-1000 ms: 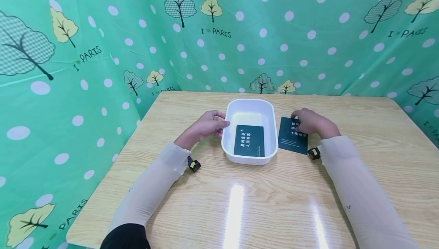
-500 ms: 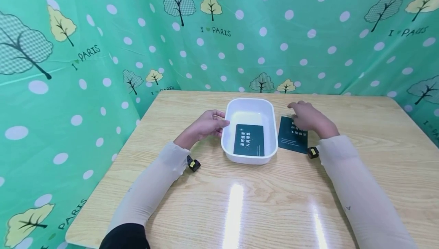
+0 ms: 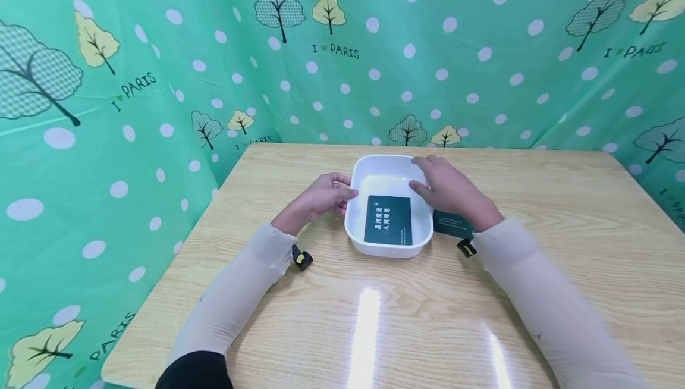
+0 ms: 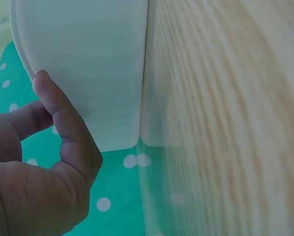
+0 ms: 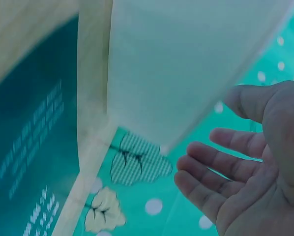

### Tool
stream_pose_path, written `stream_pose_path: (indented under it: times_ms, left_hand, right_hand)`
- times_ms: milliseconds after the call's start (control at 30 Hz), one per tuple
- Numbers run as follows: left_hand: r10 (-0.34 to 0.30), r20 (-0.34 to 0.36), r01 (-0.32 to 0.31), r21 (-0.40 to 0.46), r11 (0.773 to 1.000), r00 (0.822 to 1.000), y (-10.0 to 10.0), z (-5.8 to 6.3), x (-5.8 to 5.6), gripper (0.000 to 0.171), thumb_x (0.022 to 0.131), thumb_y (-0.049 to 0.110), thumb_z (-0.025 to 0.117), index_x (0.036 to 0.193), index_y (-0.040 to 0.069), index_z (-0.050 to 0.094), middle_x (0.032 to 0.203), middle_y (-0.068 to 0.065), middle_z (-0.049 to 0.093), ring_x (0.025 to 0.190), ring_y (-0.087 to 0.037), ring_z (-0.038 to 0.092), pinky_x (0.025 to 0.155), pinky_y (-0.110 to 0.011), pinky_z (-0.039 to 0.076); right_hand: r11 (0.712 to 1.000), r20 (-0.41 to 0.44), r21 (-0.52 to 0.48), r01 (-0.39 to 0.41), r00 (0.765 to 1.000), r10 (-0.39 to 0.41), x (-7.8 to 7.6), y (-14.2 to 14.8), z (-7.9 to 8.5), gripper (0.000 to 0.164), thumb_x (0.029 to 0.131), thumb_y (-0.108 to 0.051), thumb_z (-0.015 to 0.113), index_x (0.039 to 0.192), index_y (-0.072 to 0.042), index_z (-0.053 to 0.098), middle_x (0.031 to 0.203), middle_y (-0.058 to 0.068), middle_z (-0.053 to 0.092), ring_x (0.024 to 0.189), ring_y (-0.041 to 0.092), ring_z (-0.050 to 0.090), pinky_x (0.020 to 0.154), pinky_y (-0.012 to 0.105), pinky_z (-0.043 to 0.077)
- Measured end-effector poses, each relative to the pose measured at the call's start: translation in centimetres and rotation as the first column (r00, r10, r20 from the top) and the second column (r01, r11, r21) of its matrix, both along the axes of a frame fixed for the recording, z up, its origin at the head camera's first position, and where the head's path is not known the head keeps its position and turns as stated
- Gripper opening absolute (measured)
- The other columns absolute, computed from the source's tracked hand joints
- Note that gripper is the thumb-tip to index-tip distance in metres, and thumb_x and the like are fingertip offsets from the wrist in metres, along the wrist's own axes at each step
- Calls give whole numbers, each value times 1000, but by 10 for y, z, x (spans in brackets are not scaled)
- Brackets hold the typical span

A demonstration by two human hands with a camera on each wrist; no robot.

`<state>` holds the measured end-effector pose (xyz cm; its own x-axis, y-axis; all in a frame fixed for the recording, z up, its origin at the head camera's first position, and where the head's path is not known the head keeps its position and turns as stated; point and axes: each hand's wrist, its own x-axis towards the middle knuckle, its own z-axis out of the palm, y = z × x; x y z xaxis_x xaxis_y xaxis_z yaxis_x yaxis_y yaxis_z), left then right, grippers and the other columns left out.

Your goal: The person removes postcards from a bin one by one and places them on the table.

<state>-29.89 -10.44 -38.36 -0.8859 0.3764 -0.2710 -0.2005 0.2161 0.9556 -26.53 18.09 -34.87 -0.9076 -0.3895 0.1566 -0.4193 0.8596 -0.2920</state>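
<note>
A white plastic bin [image 3: 389, 250] stands on the table. Inside it, toward the near end, lies a dark green card or booklet [image 3: 387, 231] with white print. My left hand [image 3: 323, 195] holds the bin's left side, thumb at the rim, as the left wrist view shows too with the thumb [image 4: 63, 110]. My right hand [image 3: 452, 190] is over the bin's right rim, fingers spread and relaxed; in the right wrist view the hand [image 5: 245, 167] has nothing in it. A second dark green card [image 3: 452, 224] lies right of the bin, partly hidden under my right hand and wrist.
The light wood table [image 3: 428, 317] carries bright reflections near its front. A green dotted curtain [image 3: 449, 68] with printed trees hangs behind and to the left. Small black wrist devices, like the left one [image 3: 302, 257], sit at both cuffs.
My right hand has let go of the second green card, lifted off it and moved left to the bin's right rim. The left hand and bin stay put.
</note>
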Motion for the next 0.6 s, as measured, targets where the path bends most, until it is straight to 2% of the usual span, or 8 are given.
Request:
stream_pose_path:
  times_ms: [133,367,600]
  left_hand:
    - [-3,3,3,-5,1000,1000,0,1,1,35,94,9,66,122,3,47,92,-13,64,64,-18,60,56,-28,55]
    - [1,5,-1,1,1000,1000,0,1,1,35,93,8,66,122,3,46,92,-13,64,63,-18,59,56,-28,54]
    - [-5,3,5,-1,1000,1000,-1,2,1,35,93,8,65,122,3,46,91,-13,64,63,-18,58,56,-28,54]
  right_hand:
    - [999,20,37,-38,999,37,4,-12,-5,57,96,-30,64,142,-1,44,137,23,46,122,37,46,97,53,44]
    - [994,76,32,-103,992,100,6,-22,-11,59,96,-34,62,143,-4,43,137,19,49,121,32,50,98,49,45]
    - [990,177,67,-126,978,113,8,-27,-15,71,94,-48,62,147,-6,39,143,19,45,129,33,43,104,51,39]
